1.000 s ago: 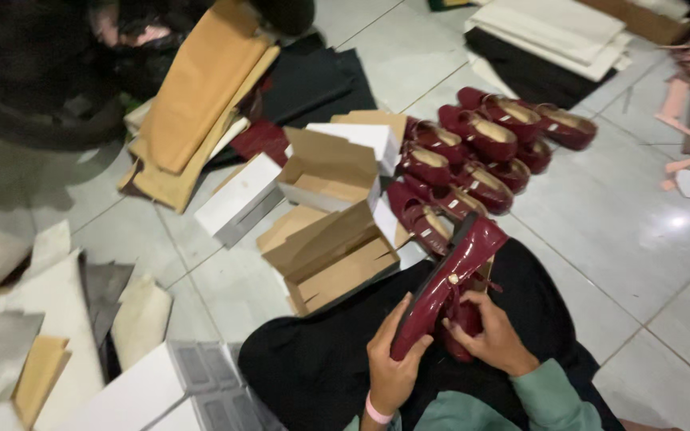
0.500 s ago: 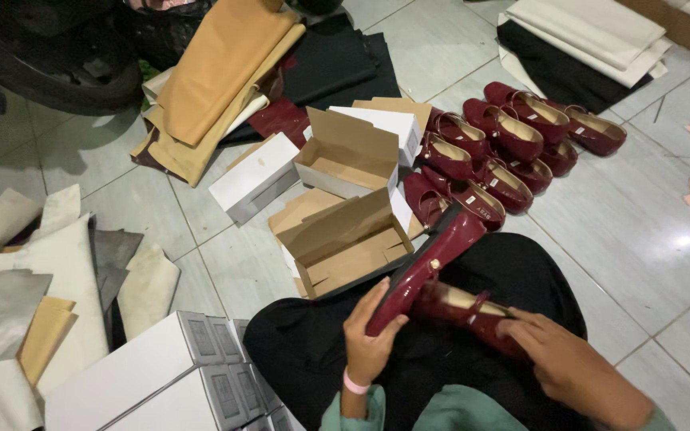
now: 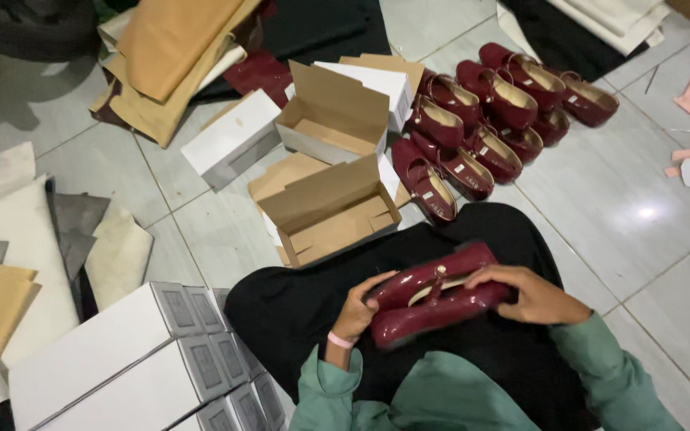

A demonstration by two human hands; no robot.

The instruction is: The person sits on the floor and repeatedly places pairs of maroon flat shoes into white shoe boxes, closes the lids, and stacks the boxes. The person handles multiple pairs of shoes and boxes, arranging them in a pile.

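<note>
Left hand point(image 3: 358, 310), right hand point(image 3: 530, 294), seemingly gripping paired red shoes point(image 3: 433, 294)

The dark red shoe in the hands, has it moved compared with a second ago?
Yes. The dark red shoe stood tilted up, its tip toward the open cardboard box. Now it lies flat across the lap, away from the box, between the left hand and right hand.

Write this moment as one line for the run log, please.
left hand: holds dark red shoes | right hand: on same shoes | place: over lap | nearest: open cardboard box on floor
</note>
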